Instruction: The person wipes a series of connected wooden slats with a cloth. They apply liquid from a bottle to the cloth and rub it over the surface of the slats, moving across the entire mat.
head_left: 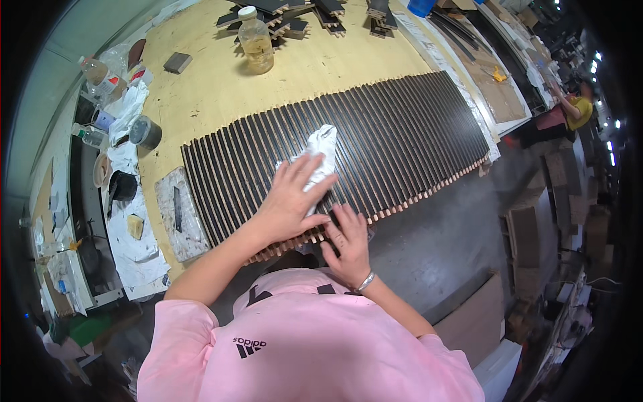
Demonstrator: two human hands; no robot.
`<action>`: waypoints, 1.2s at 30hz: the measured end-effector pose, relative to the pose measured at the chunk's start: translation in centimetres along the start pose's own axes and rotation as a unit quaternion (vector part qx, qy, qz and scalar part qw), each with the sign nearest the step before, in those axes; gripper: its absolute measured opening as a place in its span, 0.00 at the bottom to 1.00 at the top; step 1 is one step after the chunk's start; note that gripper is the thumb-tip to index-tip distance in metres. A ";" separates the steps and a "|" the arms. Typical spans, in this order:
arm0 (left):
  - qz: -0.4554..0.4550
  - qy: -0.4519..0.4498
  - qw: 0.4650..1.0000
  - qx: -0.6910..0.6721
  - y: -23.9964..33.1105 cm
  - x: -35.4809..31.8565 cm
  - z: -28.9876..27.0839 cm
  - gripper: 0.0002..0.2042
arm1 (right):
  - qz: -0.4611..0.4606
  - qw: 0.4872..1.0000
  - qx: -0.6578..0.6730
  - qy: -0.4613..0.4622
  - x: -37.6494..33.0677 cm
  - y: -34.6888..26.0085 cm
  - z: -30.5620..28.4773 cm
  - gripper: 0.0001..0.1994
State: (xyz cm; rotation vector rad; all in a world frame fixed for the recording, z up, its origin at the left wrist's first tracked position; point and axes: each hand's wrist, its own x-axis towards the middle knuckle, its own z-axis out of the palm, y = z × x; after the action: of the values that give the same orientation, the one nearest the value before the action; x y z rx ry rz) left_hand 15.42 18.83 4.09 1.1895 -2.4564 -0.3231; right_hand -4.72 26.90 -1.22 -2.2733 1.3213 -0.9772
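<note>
Pink fabric of the person's short-sleeved shirt fills the lower edge, and both bare forearms rise from it to a long panel of dark, narrow wooden slats laid side by side on a pale plywood workbench. The left hand lies flat with fingers spread, pressing a crumpled white cloth onto the slats; it pins the cloth rather than clenching it. The right hand, a silver bangle at its wrist, rests open on the panel's near edge, fingertips touching the pale slat ends and grasping nothing.

Beyond the panel stands a clear plastic bottle with a white cap and yellowish liquid, near a small grey sanding block. Dark offcuts of slat are stacked at the far edge. To the left of the panel lies a paint-spattered whitish slab, and past it a round grey tin (lid on, no label legible), a second clear bottle with a red-and-white label, and white rags. A blue container sits at the top edge. Far right, another person in a yellow top works well apart.
</note>
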 end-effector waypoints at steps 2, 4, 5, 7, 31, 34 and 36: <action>0.102 -0.016 0.995 -0.008 -1.9 1.5 1.5 0.22 | -0.009 1.000 0.017 -0.024 -0.6 -0.5 0.1 0.24; 0.080 0.023 0.996 0.013 -5.8 3.2 1.3 0.15 | -0.004 0.999 0.026 -0.039 -1.4 -0.3 0.2 0.26; 0.027 0.103 0.994 0.014 -8.6 3.7 1.2 0.16 | -0.002 0.998 0.040 -0.048 -1.6 -0.6 0.3 0.26; -0.079 0.234 0.969 -0.021 -8.4 5.4 -0.6 0.17 | -0.002 0.998 0.033 -0.047 -1.7 -0.4 0.2 0.26; -0.189 0.080 0.678 -0.705 4.8 6.1 2.1 0.27 | 0.305 0.682 0.656 0.103 5.3 3.5 -7.2 0.27; -0.224 0.089 0.687 -0.686 6.2 5.5 2.5 0.31 | 0.344 0.670 0.655 0.066 6.6 4.9 -7.2 0.17; -0.258 0.111 0.717 -0.638 6.4 5.1 2.6 0.30 | 0.335 0.690 0.638 0.069 6.6 6.5 -7.2 0.17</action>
State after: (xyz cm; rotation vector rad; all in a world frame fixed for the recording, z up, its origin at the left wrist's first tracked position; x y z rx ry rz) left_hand 6.94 18.81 5.38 1.0222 -1.0345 -1.5753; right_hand -11.67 18.28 2.67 -0.5893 0.8437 -1.1812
